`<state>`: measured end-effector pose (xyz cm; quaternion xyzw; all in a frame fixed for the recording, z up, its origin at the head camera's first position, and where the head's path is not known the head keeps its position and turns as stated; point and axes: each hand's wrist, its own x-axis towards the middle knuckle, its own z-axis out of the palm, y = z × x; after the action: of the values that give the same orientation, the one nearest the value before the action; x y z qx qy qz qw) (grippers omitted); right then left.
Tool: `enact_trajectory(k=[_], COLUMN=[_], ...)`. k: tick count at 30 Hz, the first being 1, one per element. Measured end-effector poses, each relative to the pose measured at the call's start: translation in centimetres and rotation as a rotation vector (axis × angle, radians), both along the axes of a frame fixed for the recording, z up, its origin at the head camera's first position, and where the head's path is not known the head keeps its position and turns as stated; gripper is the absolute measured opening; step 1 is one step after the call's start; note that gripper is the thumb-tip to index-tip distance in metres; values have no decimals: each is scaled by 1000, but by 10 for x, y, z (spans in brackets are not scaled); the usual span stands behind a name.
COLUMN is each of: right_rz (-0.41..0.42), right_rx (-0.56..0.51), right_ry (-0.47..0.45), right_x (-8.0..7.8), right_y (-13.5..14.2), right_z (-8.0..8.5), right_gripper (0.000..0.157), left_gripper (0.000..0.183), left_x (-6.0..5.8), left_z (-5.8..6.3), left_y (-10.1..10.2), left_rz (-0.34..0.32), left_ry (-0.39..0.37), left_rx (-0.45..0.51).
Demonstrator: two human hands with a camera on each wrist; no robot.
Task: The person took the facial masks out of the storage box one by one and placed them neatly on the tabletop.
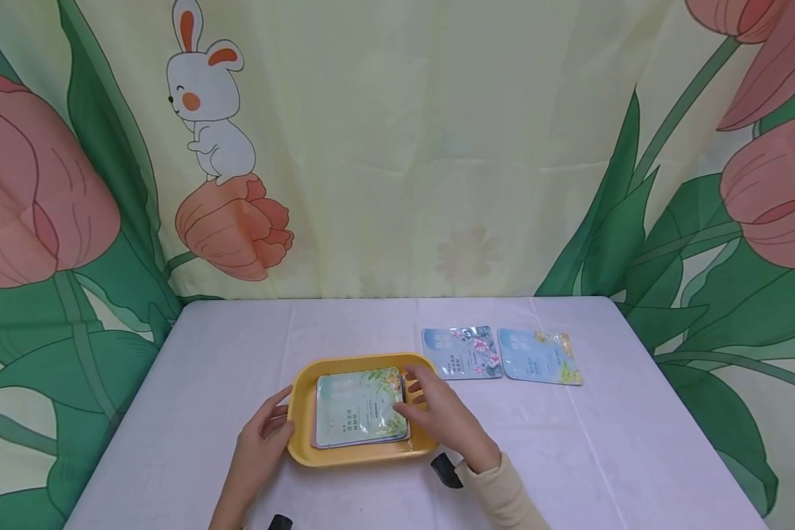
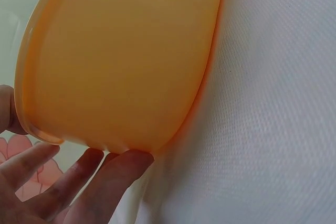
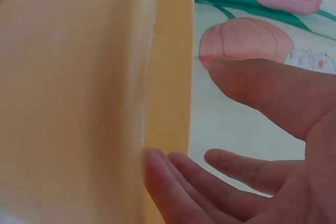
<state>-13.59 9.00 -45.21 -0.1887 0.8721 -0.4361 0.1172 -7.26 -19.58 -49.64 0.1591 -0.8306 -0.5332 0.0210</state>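
On the table stands a yellow tray [image 1: 344, 458] with a small stack of flat sachets in it. The top sachet [image 1: 354, 408] is pale green with printed leaves and flowers; a purplish edge shows beneath it. My left hand [image 1: 260, 440] touches the tray's left end, and its fingertips rest against the outer wall [image 2: 126, 77] in the left wrist view. Over the tray's right side is my right hand [image 1: 440, 412], thumb and fingers apart, with fingertips close to the stack's right edge. Nothing shows between thumb and fingers of the right hand [image 3: 262, 145] in its wrist view.
Behind the tray to the right lie two more sachets side by side, a blue one with pink flowers [image 1: 460, 353] and a light blue one with yellow flowers [image 1: 539, 357]. A white cloth [image 1: 192, 383] covers the table. A printed curtain [image 1: 397, 147] hangs behind.
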Motion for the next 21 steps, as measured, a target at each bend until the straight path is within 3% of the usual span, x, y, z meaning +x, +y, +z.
enact_trajectory(k=[6,21], right_rz=[2,-25], right_rx=[1,190], right_ry=[3,74], right_x=[1,4], right_y=[-6,-24], right_z=[-2,-15], right_gripper=[61,73], left_gripper=[54,55], left_x=[-1,0], left_z=[-2,0], left_y=[-1,-2], left_rz=[-6,-13], left_ry=[2,-24], left_rx=[-7,24])
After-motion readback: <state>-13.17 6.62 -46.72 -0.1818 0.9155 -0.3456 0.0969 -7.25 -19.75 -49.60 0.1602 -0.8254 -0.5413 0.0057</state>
